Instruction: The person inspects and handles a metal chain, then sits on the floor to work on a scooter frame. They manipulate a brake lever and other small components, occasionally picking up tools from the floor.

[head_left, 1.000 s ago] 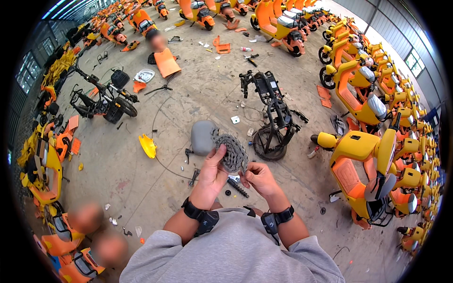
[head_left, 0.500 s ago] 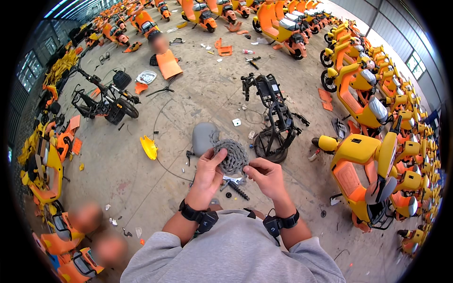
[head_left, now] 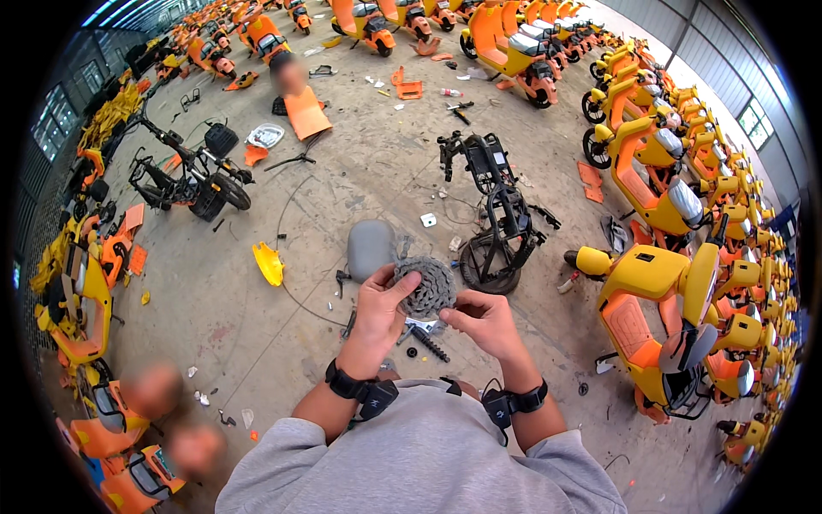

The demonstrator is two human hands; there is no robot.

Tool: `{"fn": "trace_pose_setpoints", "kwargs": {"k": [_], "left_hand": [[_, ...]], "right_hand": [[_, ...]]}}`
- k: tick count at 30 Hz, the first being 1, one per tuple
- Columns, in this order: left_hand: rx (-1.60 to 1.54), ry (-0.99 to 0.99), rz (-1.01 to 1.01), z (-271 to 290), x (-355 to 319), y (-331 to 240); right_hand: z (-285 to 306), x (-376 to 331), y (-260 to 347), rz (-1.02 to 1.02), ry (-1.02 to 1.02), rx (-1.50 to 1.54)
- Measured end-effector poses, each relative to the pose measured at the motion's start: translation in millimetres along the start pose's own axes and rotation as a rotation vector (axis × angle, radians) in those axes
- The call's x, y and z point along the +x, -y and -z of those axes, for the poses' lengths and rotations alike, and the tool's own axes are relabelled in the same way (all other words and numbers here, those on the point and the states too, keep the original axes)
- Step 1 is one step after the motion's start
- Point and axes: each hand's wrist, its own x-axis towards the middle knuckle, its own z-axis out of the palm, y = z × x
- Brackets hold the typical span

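Note:
A round, flat spiral of grey, braided-looking cord [head_left: 434,288] is held up in front of me; its exact material is hard to make out. My left hand [head_left: 380,301] grips its left side, thumb lying across the face and the other fingers mostly hidden behind. At the lower right edge, thumb and fingertips of my right hand [head_left: 479,315] pinch the rim. Beyond my left hand a smooth grey rounded seat-like piece [head_left: 371,247] lies on the floor. Below the spiral are a dark coil-spring shock absorber [head_left: 432,344] and a small black ring [head_left: 412,352].
A stripped black scooter frame [head_left: 497,206] stands ahead to the right, another black frame [head_left: 193,176] to the left. A yellow plastic panel [head_left: 268,264] lies on the concrete floor. Yellow-orange scooters [head_left: 651,283] line the right side. Several people, partly blurred, are at the left and ahead.
Both hands and the spiral have shifted slightly right and down. The spiral's face is turned a little, and the piece jutting out at its upper left no longer shows.

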Motion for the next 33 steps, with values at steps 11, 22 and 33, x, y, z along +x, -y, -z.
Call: {"fn": "trace_pose_setpoints", "kwargs": {"k": [11,22,33], "left_hand": [[0.264,0.089,-0.198,-5,-1,12],[0.273,0.117,-0.146,-1,0,15],[0.691,0.037,-0.144,44,40,17]], "right_hand": [[-18,12,-6,0.061,-0.128,0.044],[-29,9,-8,0.013,-0.188,0.269],[25,19,-63,-0.064,-0.394,-0.173]]}}
